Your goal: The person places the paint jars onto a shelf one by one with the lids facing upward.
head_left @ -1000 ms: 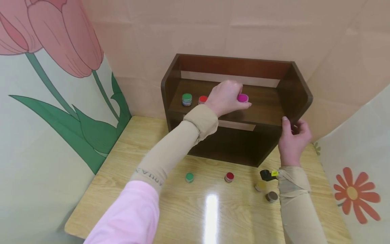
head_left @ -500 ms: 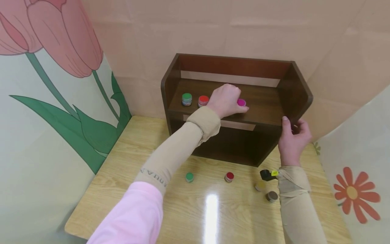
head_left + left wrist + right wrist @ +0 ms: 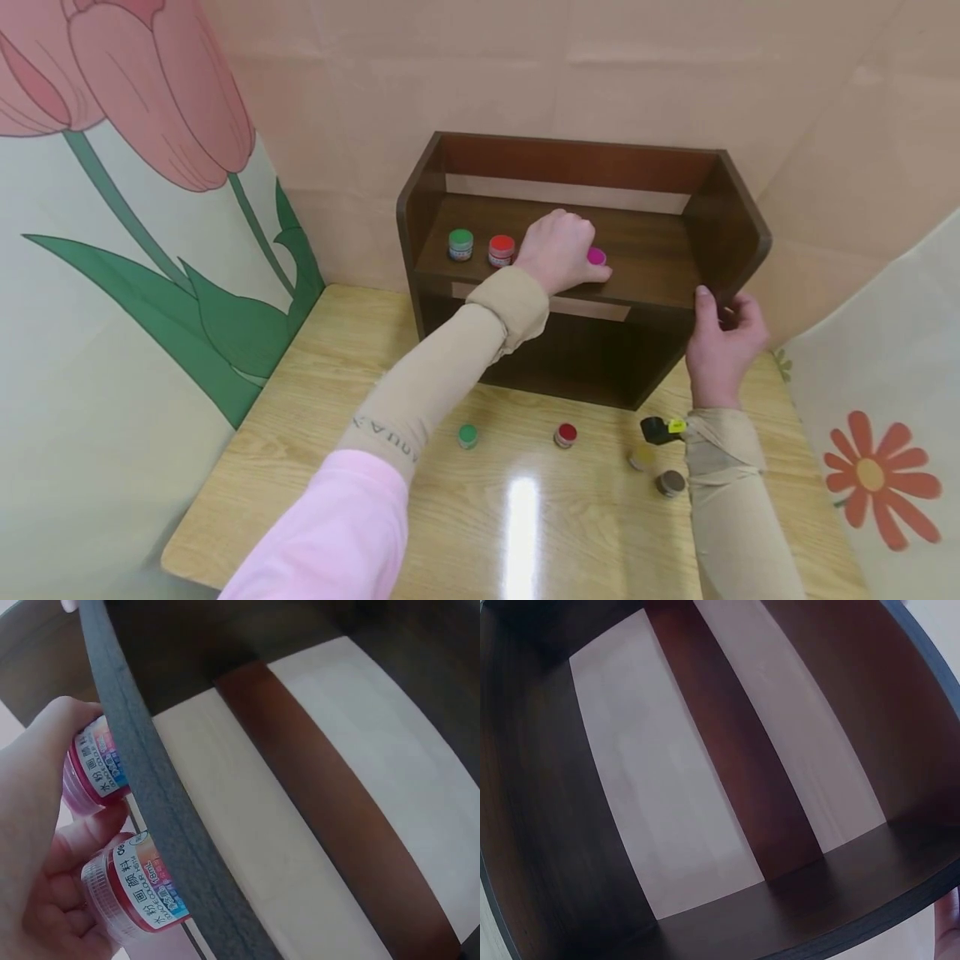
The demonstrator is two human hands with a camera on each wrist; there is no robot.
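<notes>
On the upper board of a dark brown shelf (image 3: 645,258), my left hand (image 3: 557,250) pinches a magenta-lidded paint jar (image 3: 596,257) near the front edge. In the left wrist view that paint jar (image 3: 97,765) sits between thumb and fingers, and a red paint jar (image 3: 142,889) stands beside the hand. The red-lidded jar (image 3: 501,250) and a green-lidded jar (image 3: 461,245) stand upright to the left of the hand. My right hand (image 3: 723,346) grips the shelf's right side at board height, thumb at the front corner; some of its fingers are hidden behind the side panel.
On the wooden table (image 3: 300,400), in front of the shelf, are a small green-lidded jar (image 3: 467,436), a dark red-lidded jar (image 3: 566,435), a yellow jar (image 3: 641,457) and a dark brown-lidded jar (image 3: 670,483). A black wrist camera (image 3: 657,431) partly overhangs the yellow one. Printed curtains surround the table.
My left hand has brought the magenta-lidded jar down and slightly toward the front edge, uncovering more of the red-lidded jar. The right hand has stayed on the shelf's side.
</notes>
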